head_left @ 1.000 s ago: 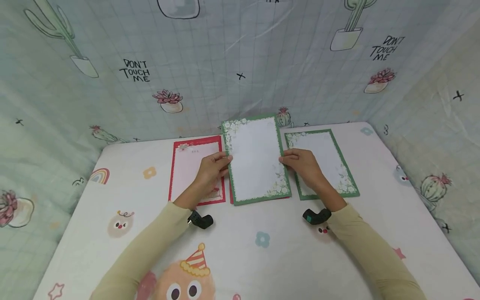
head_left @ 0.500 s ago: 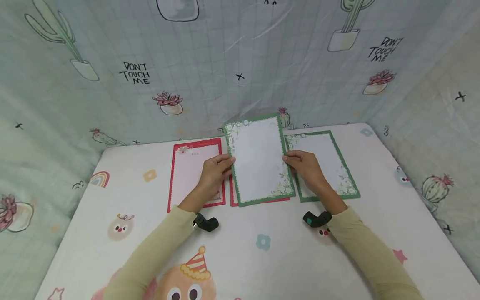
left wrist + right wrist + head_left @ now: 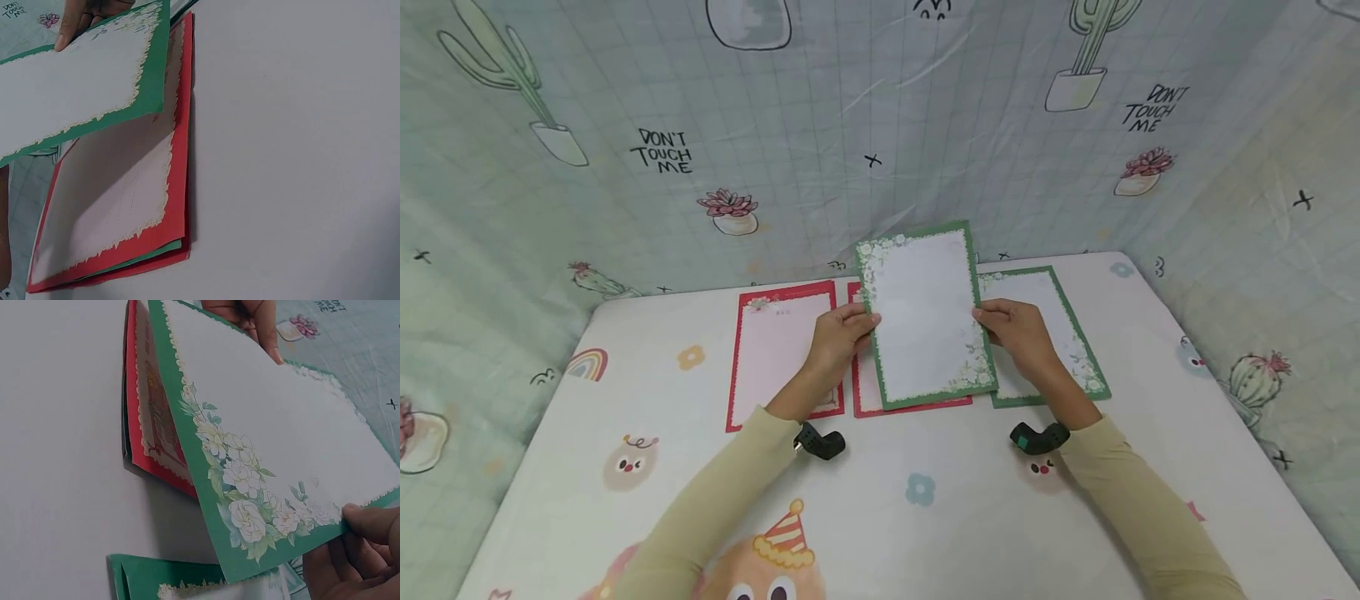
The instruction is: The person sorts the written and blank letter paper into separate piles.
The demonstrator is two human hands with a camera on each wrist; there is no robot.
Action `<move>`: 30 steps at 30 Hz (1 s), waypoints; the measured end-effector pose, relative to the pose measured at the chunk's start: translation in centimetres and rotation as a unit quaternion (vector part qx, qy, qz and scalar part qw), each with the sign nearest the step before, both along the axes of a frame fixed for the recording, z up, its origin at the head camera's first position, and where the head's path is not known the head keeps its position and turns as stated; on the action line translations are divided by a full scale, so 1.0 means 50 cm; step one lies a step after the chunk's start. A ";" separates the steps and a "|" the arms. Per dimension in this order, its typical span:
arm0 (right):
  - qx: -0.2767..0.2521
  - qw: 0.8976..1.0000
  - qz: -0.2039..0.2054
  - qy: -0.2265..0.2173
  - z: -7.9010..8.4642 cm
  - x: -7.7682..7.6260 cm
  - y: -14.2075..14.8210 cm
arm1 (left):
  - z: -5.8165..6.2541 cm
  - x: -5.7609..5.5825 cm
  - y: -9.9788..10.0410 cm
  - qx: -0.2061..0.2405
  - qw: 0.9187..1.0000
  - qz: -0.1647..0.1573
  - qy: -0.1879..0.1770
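A green-bordered sheet of paper with white flowers in its corners is held up and tilted between both hands. My left hand pinches its left edge, thumb on the front. The right hand grips the opposite edge likewise; in the right wrist view its thumb lies on the green border. Below and partly behind is a red-bordered sheet, apart from the raised one. Its stack shows a green edge between red layers in the left wrist view.
Another red-bordered sheet lies on the left of the white patterned table cover. A green-bordered sheet lies to the right, partly behind the right hand. A printed cloth hangs behind the table.
Both hands have moved the raised green-bordered sheet to the right. More of the red-bordered sheet beneath shows on its left side. The head view has shifted slightly.
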State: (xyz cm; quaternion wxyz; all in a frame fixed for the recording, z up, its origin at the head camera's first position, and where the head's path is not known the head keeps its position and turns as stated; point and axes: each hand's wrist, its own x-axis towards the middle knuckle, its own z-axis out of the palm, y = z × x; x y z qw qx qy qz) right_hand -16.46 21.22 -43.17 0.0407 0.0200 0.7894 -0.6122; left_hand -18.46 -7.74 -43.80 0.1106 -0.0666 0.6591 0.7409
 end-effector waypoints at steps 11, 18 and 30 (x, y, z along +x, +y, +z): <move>0.003 1.000 -0.011 -0.004 0.017 -0.006 0.015 | 0.006 -0.009 0.012 -0.019 0.999 -0.002 0.032; 0.009 0.999 -0.031 0.001 0.029 -0.002 0.026 | 0.018 -0.019 0.027 -0.027 0.998 -0.013 0.058; 0.039 0.998 -0.039 0.011 0.042 0.018 0.043 | 0.017 -0.007 0.043 0.000 0.999 -0.018 0.043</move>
